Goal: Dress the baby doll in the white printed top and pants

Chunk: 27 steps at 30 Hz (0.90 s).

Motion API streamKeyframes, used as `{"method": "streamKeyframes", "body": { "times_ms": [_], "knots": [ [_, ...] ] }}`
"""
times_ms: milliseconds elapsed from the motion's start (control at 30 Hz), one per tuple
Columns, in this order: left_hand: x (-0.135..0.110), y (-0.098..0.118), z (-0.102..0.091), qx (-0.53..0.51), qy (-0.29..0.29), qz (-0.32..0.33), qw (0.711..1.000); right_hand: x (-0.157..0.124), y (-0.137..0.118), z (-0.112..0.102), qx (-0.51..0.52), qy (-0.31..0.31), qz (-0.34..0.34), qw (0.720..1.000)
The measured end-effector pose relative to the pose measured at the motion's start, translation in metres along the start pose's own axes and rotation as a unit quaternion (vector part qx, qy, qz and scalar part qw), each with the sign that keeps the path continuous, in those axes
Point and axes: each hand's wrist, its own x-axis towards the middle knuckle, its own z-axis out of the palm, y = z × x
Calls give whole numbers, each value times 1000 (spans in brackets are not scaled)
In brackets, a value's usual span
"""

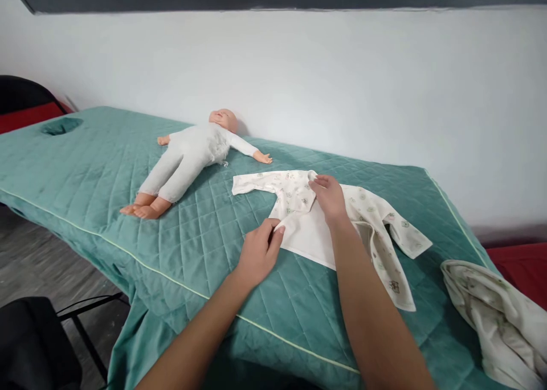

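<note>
A small white baby shirt (305, 236) with a printed pattern lies spread on the green quilted cover, its front partly folded open. My left hand (260, 252) pinches the lower edge of one front panel between thumb and fingers. Up at the neckline, my right hand (329, 196) has its fingers closed on the collar edge. One sleeve stretches left toward the doll; the other sleeve and a loose front flap lie to the right of my right forearm. A baby doll (192, 148) with a white cloth body rests on its back, left of the shirt and apart from both hands.
The green quilted cover (205, 242) drapes over a long bed against a white wall, with a hole near its left end. A crumpled patterned cloth (499, 316) lies at the right edge. A black object (38, 344) stands at the lower left, near a thin metal leg.
</note>
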Motion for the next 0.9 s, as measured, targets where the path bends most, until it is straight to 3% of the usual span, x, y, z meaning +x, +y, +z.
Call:
{"method": "streamKeyframes", "body": {
  "times_ms": [133,233,300,367,433,533,667,800,900],
  "knots": [
    [2,-3,0,-96,32,-79,992,-5,-7,1,-124,-14,7,992],
    [5,-9,0,-185,105,-121,970,-5,-14,4,40,-69,21,997],
    [7,-13,0,-223,198,-143,944,-5,-18,8,188,-135,14,973],
    [8,-18,0,-225,284,-145,921,-6,-17,13,241,-194,-10,951],
    [7,-22,-1,-194,339,-135,911,-8,-14,20,189,-221,-43,956],
    [5,-30,-1,-105,374,-112,915,-12,-6,29,43,-227,-108,967],
    [14,-42,-6,-24,349,-106,931,-18,-2,30,-89,-212,-167,959],
    [43,-54,-19,41,201,-159,966,-21,-3,27,-153,-202,-195,948],
    [65,-61,-26,81,133,-148,977,-22,-3,28,-187,-209,-215,935]
  ]
}}
